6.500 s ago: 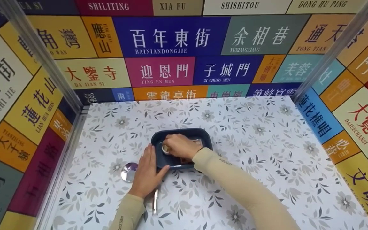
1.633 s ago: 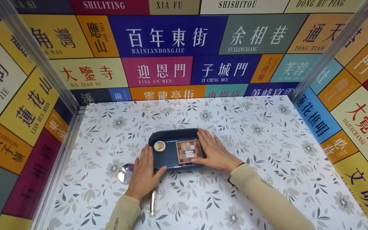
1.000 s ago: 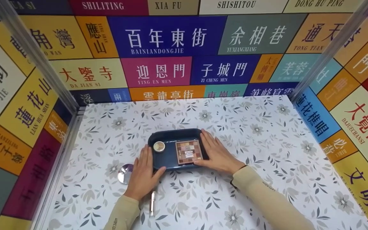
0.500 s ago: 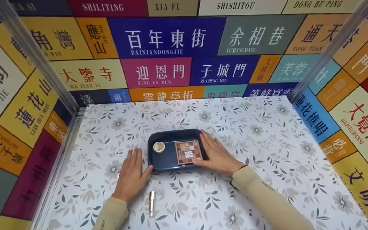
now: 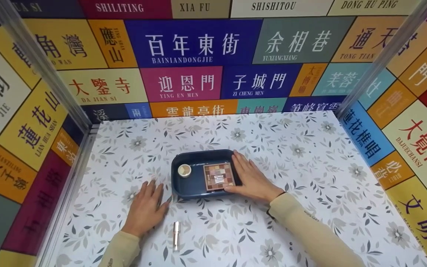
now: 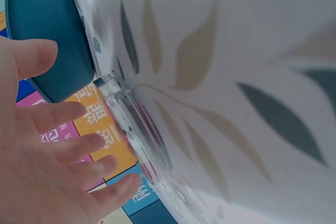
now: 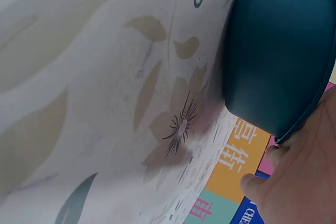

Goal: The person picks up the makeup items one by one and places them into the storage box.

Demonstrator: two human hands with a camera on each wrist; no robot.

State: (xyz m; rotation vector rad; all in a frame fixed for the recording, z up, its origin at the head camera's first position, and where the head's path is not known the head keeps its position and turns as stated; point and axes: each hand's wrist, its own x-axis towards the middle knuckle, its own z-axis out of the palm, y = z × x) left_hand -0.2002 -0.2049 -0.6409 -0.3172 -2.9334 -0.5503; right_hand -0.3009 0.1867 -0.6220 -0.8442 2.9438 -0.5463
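Observation:
A dark blue tray (image 5: 189, 193) stands mid-table in the head view. In it lie a square eyeshadow palette (image 5: 219, 177) on the right and a small round three-shade makeup pot (image 5: 184, 171) on the left. My right hand (image 5: 255, 181) rests along the tray's right rim, fingers straight, thumb at the palette's front corner. My left hand (image 5: 145, 207) is left of the tray, fingers loosely spread over a round clear-edged compact (image 6: 139, 132). That compact shows edge-on beside the fingertips in the left wrist view, but the hand hides it from the head camera.
A slim lipstick-like tube (image 5: 176, 236) lies in front of the tray, to the right of my left wrist. The table (image 5: 298, 222) has a floral cover. Colourful panels with lettering (image 5: 202, 44) enclose its back and sides.
My right hand has let go of the round pot at the tray's left and moved to its right rim. My left hand has left the left rim, moving left and nearer over the compact.

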